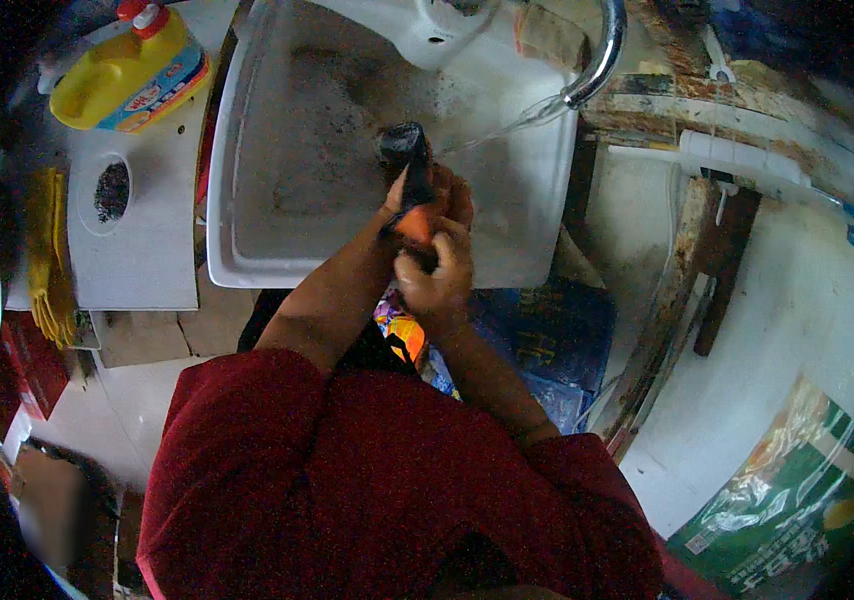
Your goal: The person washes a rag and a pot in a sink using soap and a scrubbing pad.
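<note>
Above the basin of a white sink [262, 264], both hands are on a black and orange item [416, 223], which is too blurred to name exactly. My left hand [394, 196] grips it from the left, partly hidden behind its dark part. Closed around the lower, orange end is my right hand [443, 281], blurred. The item's black end points away from me, towards the back of the sink. A thin stream of water [520, 121] runs from the curved chrome faucet spout [598, 71] and falls close to the item. Dark specks and dirt mark the basin.
Left of the sink, a yellow bottle with a red cap [123, 75] stands near a small tub of dark granules [111, 191]. Yellow rubber gloves [50, 262] hang by the board's edge. On the right are worn wooden pieces [727, 277] and a green printed bag [802, 495].
</note>
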Demonstrator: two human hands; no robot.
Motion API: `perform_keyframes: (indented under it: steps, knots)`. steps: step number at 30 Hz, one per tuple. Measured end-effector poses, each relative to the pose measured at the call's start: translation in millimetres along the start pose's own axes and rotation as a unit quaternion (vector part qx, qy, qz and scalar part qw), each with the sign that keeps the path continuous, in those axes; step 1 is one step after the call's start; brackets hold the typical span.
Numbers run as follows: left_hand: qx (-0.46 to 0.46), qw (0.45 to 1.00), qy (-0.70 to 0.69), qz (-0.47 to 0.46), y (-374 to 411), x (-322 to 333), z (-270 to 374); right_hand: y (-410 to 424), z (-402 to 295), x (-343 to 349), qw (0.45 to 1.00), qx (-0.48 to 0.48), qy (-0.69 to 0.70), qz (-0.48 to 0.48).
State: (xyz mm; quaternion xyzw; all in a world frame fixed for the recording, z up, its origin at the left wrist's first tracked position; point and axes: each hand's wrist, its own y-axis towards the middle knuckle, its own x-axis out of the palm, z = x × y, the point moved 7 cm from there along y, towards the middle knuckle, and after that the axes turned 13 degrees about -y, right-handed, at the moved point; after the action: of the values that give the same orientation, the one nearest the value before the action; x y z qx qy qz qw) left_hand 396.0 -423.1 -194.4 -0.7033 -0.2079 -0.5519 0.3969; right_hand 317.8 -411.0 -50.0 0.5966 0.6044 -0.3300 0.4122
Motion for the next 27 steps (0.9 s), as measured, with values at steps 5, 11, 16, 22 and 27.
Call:
perform_keyframes:
  steps: [5, 11, 16, 22, 27]
  knots:
    - [0.156, 0.917, 0.361, -0.067, -15.3, 19.2, 14.1, 47.3, 9.5, 23.7, 0.992, -0.090, -0.082, 0.043]
    - [0.145, 0.975, 0.035, 0.162, 21.7, -39.6, 7.2, 91.8, 118.5, 31.4, 0.966, 0.232, -0.107, -0.027]
    - [0.043, 0.991, -0.123, -0.010, 34.1, -36.3, 22.8, 37.3, 21.2, 27.4, 0.995, -0.103, -0.013, -0.014]
    - [0.261, 0.786, 0.528, 0.188, 27.9, -68.4, 43.9, 91.3, 99.3, 57.3, 0.970, 0.192, -0.088, -0.123]
    - [0.207, 0.952, -0.061, 0.216, 9.0, -31.5, 58.4, 74.2, 77.2, 64.7, 0.987, 0.135, 0.004, -0.083]
